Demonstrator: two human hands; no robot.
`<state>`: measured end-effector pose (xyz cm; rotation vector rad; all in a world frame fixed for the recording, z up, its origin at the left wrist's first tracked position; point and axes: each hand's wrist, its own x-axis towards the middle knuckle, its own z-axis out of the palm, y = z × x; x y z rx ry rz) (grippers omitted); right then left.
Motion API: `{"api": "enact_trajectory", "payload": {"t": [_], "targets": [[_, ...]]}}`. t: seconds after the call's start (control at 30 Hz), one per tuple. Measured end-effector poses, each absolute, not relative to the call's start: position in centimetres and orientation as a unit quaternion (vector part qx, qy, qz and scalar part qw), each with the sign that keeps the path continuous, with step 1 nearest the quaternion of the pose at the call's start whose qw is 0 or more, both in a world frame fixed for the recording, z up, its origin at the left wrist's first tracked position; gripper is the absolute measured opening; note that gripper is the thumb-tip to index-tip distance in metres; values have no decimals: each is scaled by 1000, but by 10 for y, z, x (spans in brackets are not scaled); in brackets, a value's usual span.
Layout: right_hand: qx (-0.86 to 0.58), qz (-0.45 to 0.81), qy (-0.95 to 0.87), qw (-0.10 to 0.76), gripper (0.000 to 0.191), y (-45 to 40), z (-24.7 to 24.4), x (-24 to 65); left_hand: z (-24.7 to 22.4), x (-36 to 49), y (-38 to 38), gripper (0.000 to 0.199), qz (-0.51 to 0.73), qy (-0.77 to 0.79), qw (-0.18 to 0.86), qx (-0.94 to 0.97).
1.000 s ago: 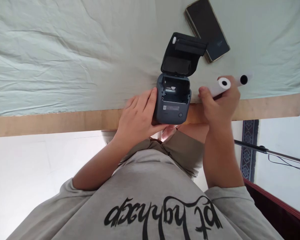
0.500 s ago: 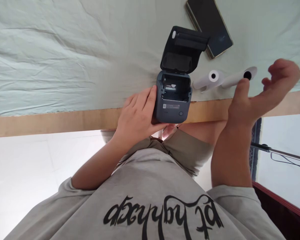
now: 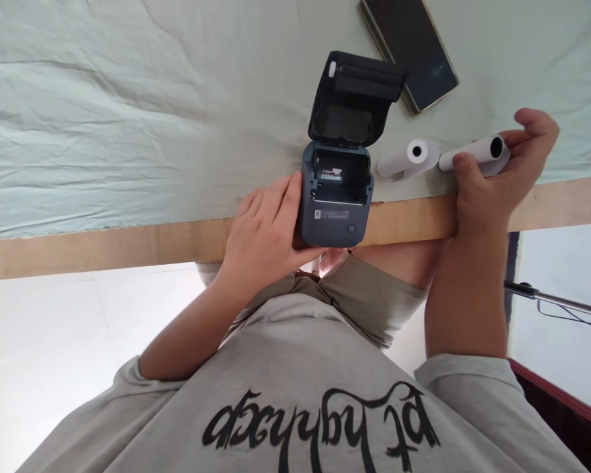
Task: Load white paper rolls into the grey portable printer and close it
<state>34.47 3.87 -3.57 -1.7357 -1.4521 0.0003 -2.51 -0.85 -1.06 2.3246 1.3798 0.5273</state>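
Note:
A dark blue-grey label printer (image 3: 333,226) stands at the table's front edge, its black lid raised and its paper compartment exposed. My left hand (image 3: 266,230) grips its left side, fingers along the body and thumb near the front. On the right, my right hand (image 3: 497,174) has its thumb and fingers around a white paper roll (image 3: 474,151) with a dark hollow core. Between the printer and that hand lies a second white roll (image 3: 408,159) with a smaller core hole and a loose paper end.
A dark phone-like slab (image 3: 414,52) lies behind the printer. Pale green cloth (image 3: 177,118) covers the table, with a bare wooden front edge (image 3: 177,246). At the right, a metal pole (image 3: 561,299) with a thin cable is beside the table.
My right hand has moved slightly left and closed around the right-hand roll, which now lies tilted differently. The printer and my left hand appear slightly further left and lower in view.

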Motion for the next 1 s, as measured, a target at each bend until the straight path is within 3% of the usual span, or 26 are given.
{"api": "enact_trajectory", "payload": {"t": [0.23,0.33,0.47,0.57,0.73,0.83,0.93,1.0], "targets": [[-734,-44,-553,391,65,35,-32,341,-10,-24,-8,91,203,487,133,839],[-688,-15,-568,452,66,39,-42,349,-10,-25,-8,89,201,489,148,836],[-610,12,-561,559,42,47,-59,370,-10,-25,-8,92,217,483,152,835],[-595,27,-587,549,34,51,-63,379,-10,-25,-8,93,221,480,148,836],[-594,-17,-615,518,44,50,-61,380,-11,-25,-9,95,219,480,160,834],[-566,-6,-621,542,47,48,-57,377,-12,-26,-9,98,213,479,151,838],[-508,-9,-636,580,33,41,-41,358,-12,-26,-9,99,202,485,169,834],[-463,-2,-657,595,34,32,-21,330,-12,-26,-10,99,195,485,187,832]]}}
